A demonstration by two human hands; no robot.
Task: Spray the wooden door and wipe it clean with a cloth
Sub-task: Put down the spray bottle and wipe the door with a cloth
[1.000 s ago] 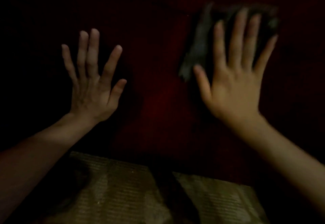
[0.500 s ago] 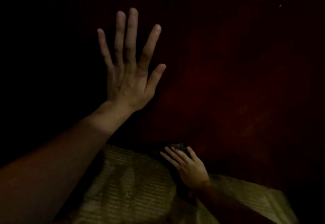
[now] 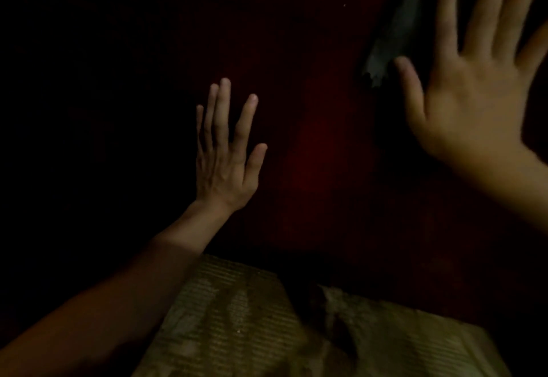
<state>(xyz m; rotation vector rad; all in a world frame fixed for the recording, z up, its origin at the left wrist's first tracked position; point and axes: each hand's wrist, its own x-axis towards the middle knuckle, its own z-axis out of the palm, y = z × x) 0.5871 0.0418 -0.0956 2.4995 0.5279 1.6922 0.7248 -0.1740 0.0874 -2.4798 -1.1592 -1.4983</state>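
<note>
The dark red wooden door (image 3: pixel 311 154) is filling the dim view, and a grey cloth (image 3: pixel 397 30) is lying flat against it, pinned under the spread fingers (image 3: pixel 446 6) of the right hand (image 3: pixel 471 95), its ragged corner hanging just beside the thumb. The left hand (image 3: pixel 224 154) is pressing open-palmed on the door, well apart, grasping nothing. A ribbed mat (image 3: pixel 237 317) is lying below both hands. Nothing is gripping the cloth, so it could slip from under the flat palm; the gloom could hide missed patches.

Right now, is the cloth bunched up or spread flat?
Spread flat, it seems: the right hand presses the cloth against the door with open fingers.
</note>
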